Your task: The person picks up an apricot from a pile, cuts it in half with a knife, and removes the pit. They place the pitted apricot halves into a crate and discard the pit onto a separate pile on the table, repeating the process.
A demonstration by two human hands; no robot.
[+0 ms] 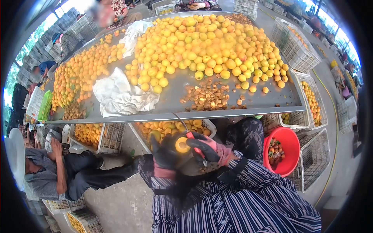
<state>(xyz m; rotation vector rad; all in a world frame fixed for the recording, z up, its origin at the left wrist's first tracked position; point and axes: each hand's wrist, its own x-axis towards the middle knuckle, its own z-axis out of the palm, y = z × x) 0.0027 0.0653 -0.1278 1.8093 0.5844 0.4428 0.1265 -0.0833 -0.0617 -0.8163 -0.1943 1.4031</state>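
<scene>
My right hand (210,149), in a black and pink glove, is closed around a red-handled tool (197,144) whose thin curved metal end reaches up toward the table edge. Beside its fingertips is an apricot half (182,145), its round hollow facing up. My left hand (165,155), also gloved, is smeared by motion just left of the apricot half. Under both hands and the table edge sits a crate (211,126) of apricot halves (194,125). On the metal table (171,97) lie a large heap of whole apricots (194,42) and a pile of brown pits (206,95).
White cloths (122,95) lie on the table's left part, near more apricots (87,68). A red bucket (293,149) with scraps stands to my right, by crates (316,155). A person in a hat (17,155) sits at the left. Other people (68,42) are around the table.
</scene>
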